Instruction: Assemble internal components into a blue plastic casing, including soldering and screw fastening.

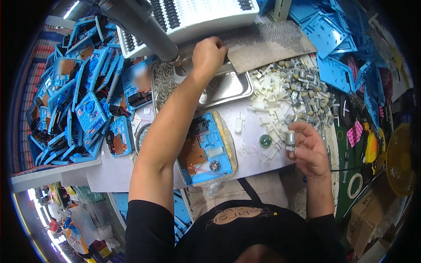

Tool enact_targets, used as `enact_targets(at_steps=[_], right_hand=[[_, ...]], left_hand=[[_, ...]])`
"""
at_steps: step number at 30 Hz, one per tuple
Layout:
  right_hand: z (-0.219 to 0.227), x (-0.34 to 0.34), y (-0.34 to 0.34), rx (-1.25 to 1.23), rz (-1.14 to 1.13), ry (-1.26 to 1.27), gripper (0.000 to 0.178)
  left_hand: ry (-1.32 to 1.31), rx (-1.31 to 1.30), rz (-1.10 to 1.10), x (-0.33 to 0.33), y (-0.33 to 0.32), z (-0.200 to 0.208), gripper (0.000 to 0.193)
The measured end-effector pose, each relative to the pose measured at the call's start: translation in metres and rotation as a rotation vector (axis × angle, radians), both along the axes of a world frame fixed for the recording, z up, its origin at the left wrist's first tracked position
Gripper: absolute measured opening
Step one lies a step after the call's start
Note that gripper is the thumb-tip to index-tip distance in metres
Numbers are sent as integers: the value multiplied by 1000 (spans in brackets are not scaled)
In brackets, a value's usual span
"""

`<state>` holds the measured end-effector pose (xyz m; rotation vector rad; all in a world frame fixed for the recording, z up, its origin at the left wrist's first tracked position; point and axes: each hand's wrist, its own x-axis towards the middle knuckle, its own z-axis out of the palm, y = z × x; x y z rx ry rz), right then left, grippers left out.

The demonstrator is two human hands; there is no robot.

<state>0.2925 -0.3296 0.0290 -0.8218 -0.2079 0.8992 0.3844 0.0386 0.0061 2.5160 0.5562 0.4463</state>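
My left hand (208, 56) reaches forward to the near-left edge of a flat board (267, 46) covered with rows of tiny dark pieces. Its fingers are closed, and what they pinch, if anything, is hidden. Held between thumb and fingers of my right hand (310, 151) is a small silver motor (290, 140), upright above the table's right side. A pile of similar motors (307, 90) and white plastic parts (269, 90) lies just beyond. Between my arms, an opened blue plastic casing (210, 151) with a brown circuit board, wires and a round speaker rests on a pad.
A grey cylindrical tool (149, 33) hangs over a metal tray (228, 90) and small screws (163, 83). Behind stands a white foam tray (210, 26) with black parts. Blue casings are heaped left (90, 87) and far right (324, 35). A green round container (265, 140) sits near my right hand.
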Motion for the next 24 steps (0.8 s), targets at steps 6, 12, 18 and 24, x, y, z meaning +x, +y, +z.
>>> enact_targets(at_steps=[6, 12, 18, 24], right_hand=[[12, -9, -7, -162, -128, -138, 58], [7, -11, 4, -542, -98, -568, 45], [10, -3, 25, -890, 139, -1146, 34], [-3, 8, 36, -877, 256, -1448, 38]], left_hand=[[-48, 308, 2, 10, 3, -13, 19], [-264, 543, -209, -21, -20, 9, 6], [-347, -26, -504, -133, -82, 66, 12], [-140, -514, -479, -251, -89, 82, 12]])
